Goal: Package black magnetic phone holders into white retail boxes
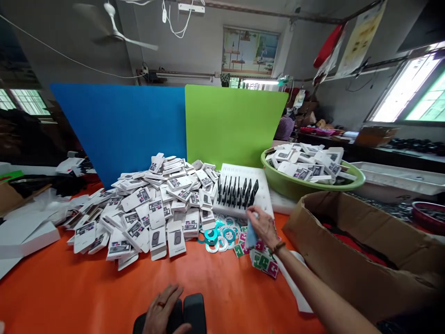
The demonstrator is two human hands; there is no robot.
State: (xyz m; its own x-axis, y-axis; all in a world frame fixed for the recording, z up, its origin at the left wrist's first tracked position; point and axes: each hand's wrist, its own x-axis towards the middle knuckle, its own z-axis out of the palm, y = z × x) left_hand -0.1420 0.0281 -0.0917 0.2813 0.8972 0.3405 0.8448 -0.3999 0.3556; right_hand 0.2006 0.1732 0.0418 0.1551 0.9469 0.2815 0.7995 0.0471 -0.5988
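Note:
My left hand (162, 311) lies at the near edge of the table with its fingers stretched out over black rounded slabs. A flat black slab (194, 311) shows just right of it, and the hand partly covers the others. Farther right and forward, my right hand (263, 228) is closed on a light blue cloth (251, 236), which hangs below the fingers. Under that hand are green and pink printed cards (260, 260). Teal and white rings (222, 235) lie beside them. Just beyond stands a white foam tray (267, 197) holding several upright black pieces (239, 191).
A large heap of small white boxes (156, 208) covers the left middle of the orange table (215, 287). At right stand a green basin (292, 188) of boxes and an open cardboard carton (302, 222). Blue (139, 125) and green (232, 123) panels rise behind.

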